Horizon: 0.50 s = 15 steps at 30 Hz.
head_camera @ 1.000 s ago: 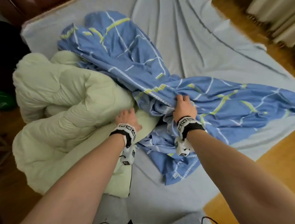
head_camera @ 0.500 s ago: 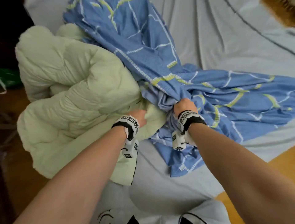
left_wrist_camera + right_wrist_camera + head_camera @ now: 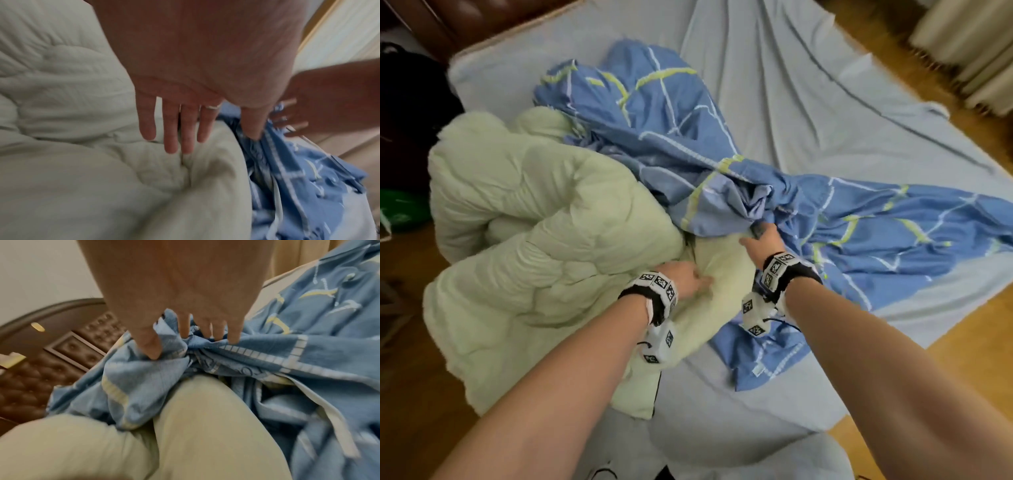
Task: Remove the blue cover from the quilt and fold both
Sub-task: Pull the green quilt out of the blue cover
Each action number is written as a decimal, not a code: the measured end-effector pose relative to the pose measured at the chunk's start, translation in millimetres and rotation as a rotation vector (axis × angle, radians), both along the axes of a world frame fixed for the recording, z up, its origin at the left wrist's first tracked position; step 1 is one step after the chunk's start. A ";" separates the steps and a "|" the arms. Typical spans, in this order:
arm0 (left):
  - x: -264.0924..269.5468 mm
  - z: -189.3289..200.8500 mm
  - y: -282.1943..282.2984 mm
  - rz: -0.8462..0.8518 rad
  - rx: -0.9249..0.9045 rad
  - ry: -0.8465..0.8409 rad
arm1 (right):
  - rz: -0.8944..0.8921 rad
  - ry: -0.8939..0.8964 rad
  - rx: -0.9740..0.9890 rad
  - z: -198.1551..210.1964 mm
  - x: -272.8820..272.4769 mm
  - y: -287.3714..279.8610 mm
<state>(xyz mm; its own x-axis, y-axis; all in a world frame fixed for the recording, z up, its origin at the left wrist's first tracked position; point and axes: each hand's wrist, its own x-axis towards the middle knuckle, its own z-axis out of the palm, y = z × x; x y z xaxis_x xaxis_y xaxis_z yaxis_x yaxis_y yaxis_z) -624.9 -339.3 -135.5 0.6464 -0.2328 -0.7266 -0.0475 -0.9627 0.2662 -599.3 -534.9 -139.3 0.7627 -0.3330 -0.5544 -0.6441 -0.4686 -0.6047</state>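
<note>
From the head view, our right hand point(image 3: 763, 240) bunches a fistful of the blue cover point(image 3: 688, 144), which trails away from that grip across the bed sheet point(image 3: 825, 85) on both sides. Our left hand point(image 3: 685, 274) lies on the quilt point(image 3: 534, 212) just beside the grip, and most of the quilt already sits free on the far side of that hand. The risk we see here: one end of the quilt seems to run under the cover right at the grip, so a hard pull could drag the whole bundle towards the bed's edge.

At the left wrist, our left hand point(image 3: 185, 97) is open, fingers point(image 3: 170, 129) straight and pressing the quilt point(image 3: 61, 81), holding nothing. With only a flat palm, the padding may slide once the cover point(image 3: 287, 178) goes taut.

At the right wrist, our right hand point(image 3: 185, 305) has thumb and fingers point(image 3: 234, 332) curled tight into the cover point(image 3: 308, 353), with the quilt point(image 3: 185, 418) emerging directly below the grip. The gathered cloth is twisted there; we judge it could pinch the quilt's end and jam.
</note>
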 end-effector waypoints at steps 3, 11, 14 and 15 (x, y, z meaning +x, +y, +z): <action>20.7 7.7 51.1 0.108 -0.003 -0.250 | 0.081 0.238 -0.032 -15.0 -17.3 45.3; 9.4 32.7 259.6 0.482 0.220 -0.500 | 0.364 0.204 0.023 16.6 -1.2 205.9; -17.1 25.9 311.2 0.628 0.253 -0.363 | 0.506 0.112 0.064 20.3 -4.8 258.0; -22.2 21.4 322.7 0.617 0.258 -0.316 | 0.547 0.067 0.080 18.4 -7.4 271.9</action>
